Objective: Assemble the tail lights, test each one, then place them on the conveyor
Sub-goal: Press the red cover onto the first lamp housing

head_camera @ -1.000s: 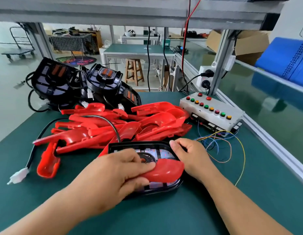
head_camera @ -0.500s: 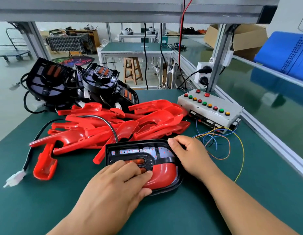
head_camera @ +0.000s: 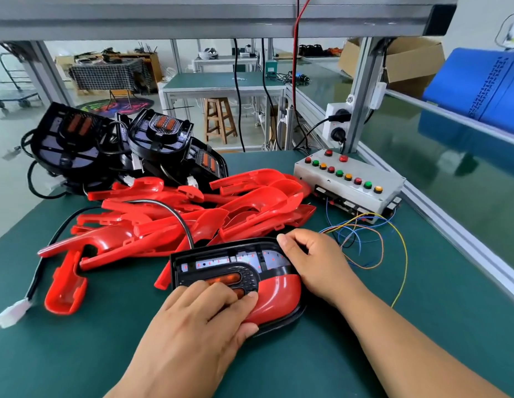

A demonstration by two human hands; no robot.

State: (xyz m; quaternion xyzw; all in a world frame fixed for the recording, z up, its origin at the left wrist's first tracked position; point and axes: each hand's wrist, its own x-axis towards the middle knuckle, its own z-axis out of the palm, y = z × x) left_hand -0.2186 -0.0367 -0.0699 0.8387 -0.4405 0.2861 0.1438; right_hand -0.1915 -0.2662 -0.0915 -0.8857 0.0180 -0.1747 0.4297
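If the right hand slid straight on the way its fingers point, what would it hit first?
Probably the pile of loose red lenses, just beyond the black housing the right hand grips; depth is hard to judge.

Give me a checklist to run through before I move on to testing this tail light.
1. Seating of the red lens cover in the tail light housing: cannot tell; the left hand hides its left part.
2. Housing held steady: ok; the right hand has a grip on its far right rim.
3. Pressure on the lens: ok; the left hand presses down on it.
4. Cable's white connector plugged into the test box: not ok; it lies loose on the green mat, far left.
5. Housing clear of the spare red lens covers: cannot tell; one lies right beside its left rim.
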